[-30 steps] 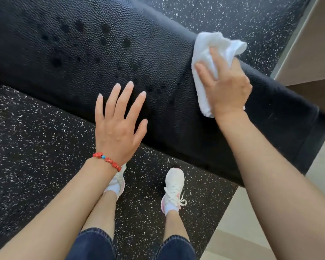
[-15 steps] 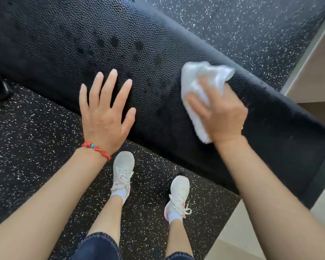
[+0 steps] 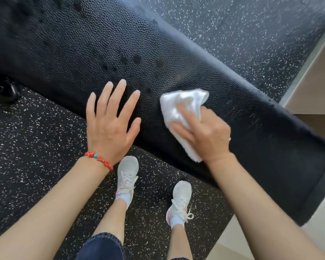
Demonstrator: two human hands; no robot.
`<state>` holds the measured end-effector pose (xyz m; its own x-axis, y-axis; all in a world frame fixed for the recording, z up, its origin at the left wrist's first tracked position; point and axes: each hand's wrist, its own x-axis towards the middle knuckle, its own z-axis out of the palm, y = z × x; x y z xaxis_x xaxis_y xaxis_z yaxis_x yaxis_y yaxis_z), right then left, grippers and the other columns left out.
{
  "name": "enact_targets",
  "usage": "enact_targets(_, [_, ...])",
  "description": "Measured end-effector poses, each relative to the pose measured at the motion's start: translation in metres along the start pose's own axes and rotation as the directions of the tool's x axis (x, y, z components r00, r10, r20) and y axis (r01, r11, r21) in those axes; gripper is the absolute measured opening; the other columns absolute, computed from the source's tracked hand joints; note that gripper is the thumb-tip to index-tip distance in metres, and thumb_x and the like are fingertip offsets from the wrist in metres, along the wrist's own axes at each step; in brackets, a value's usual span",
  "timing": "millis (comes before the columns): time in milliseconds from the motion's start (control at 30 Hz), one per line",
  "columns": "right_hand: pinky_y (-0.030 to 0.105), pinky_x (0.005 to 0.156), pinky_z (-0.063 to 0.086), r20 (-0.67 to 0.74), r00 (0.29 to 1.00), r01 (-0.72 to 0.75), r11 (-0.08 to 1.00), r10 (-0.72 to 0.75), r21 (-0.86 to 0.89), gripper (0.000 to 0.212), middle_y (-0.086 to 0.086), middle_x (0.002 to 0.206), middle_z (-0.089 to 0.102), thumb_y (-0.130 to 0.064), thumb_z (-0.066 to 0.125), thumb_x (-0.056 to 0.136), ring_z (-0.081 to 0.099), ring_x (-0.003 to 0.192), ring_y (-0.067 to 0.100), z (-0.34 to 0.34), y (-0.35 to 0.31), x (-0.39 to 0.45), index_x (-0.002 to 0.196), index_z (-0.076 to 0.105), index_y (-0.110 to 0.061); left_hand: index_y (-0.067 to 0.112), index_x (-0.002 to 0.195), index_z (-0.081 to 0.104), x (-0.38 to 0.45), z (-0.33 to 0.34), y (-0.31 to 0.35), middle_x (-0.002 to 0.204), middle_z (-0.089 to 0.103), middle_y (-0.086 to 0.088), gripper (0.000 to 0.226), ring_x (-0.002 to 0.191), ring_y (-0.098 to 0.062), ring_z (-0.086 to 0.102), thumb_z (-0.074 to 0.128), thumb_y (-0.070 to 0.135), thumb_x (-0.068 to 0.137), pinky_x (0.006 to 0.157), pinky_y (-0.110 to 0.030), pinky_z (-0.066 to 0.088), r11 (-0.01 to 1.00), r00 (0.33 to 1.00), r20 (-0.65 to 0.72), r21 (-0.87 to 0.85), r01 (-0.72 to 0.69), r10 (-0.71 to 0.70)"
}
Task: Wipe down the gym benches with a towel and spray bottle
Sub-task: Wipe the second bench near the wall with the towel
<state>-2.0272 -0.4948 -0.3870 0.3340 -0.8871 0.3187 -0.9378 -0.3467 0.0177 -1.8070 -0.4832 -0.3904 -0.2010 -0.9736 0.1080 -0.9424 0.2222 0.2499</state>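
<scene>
**Towel pressed on the pad, damp spots lie just beyond and left of it**

The right hand is clamped on a bunched white towel, pressing it on the black bench pad. The pad's long axis runs from far left to near right. Dark spray spots lie beyond the towel toward the left, so the stroke likely goes that way. The left hand, fingers spread and empty, hovers just left of the towel, partly in that path. No spray bottle is visible.
</scene>
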Motion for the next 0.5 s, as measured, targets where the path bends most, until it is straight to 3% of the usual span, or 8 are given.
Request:
enact_targets(133, [0.025,0.038,0.039,0.020,0.948,-0.318,0.948,0.318,-0.017,0.038,0.013,0.065,0.062,-0.046,0.059,0.081,0.058,0.049,0.027,0.016,0.017,0.051,0.103,0.071,-0.017,0.015,0.137,0.044,0.006,0.001,-0.026,0.146,0.036,-0.017,0.046,0.135,-0.037,0.029,0.044,0.031,0.094,0.109,-0.055,0.015,0.997,0.998,-0.004,0.039,0.069,-0.069])
enact_targets(200, [0.024,0.037,0.037,0.012,0.924,-0.380,0.923,0.381,-0.063,0.037,0.012,0.064,0.061,-0.044,0.060,0.081,0.057,0.047,0.026,0.015,0.005,0.049,0.103,0.072,-0.017,0.015,0.137,0.044,0.007,0.003,-0.031,0.146,0.036,-0.017,0.047,0.135,-0.038,0.029,0.044,0.032,0.093,0.109,-0.057,0.015,0.996,0.997,0.010,0.028,0.082,-0.082])
enact_targets(267, [0.027,0.036,0.034,-0.024,0.943,-0.332,0.942,0.331,-0.058,0.037,0.010,0.059,0.057,-0.043,0.057,0.083,0.052,0.044,0.023,0.009,-0.020,0.030,0.101,0.072,-0.015,0.015,0.137,0.044,0.007,0.004,-0.031,0.146,0.036,-0.017,0.048,0.135,-0.039,0.029,0.044,0.032,0.092,0.109,-0.057,0.016,0.996,0.996,0.006,0.024,0.086,-0.086])
enact_targets(367, [0.028,0.037,0.033,0.039,0.982,-0.189,0.977,0.186,0.104,0.039,0.007,0.056,0.051,-0.043,0.051,0.089,0.045,0.042,0.020,-0.005,-0.063,-0.004,0.100,0.072,-0.013,0.015,0.137,0.044,0.007,0.004,-0.031,0.145,0.037,-0.018,0.048,0.134,-0.039,0.031,0.045,0.032,0.092,0.108,-0.058,0.018,0.997,0.997,0.008,0.022,0.079,-0.079])
enact_targets(500, [0.028,0.037,0.033,0.047,0.991,-0.126,0.990,0.123,0.066,0.039,0.004,0.054,0.046,-0.046,0.049,0.090,0.041,0.042,0.018,-0.005,-0.063,-0.001,0.097,0.073,-0.016,0.016,0.137,0.043,0.008,0.004,-0.035,0.145,0.038,-0.017,0.048,0.133,-0.039,0.031,0.043,0.034,0.093,0.107,-0.058,0.020,0.998,0.999,0.011,0.032,0.048,-0.048])
